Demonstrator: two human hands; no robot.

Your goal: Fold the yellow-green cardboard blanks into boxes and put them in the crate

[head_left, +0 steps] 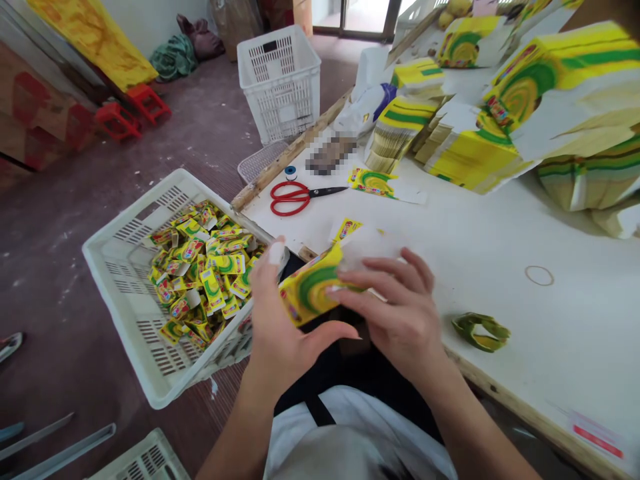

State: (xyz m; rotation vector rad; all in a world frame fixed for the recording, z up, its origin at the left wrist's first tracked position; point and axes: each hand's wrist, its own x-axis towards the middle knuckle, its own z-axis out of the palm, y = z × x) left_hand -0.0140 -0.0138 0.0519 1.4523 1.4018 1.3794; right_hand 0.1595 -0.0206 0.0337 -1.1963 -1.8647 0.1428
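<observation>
Both my hands hold a small yellow-and-green printed carton over my lap at the table's near edge. My left hand wraps round its left end, thumb under it. My right hand lies over its right end with fingers pressed on the top face and white flap. A white plastic crate on the floor to my left holds several folded cartons of the same print. A flat carton blank lies on the white table.
Red-handled scissors lie at the table's left edge. Stacks of flat printed blanks fill the back right. A rubber band and a green strap loop lie near my right. An empty white crate stands on the floor beyond.
</observation>
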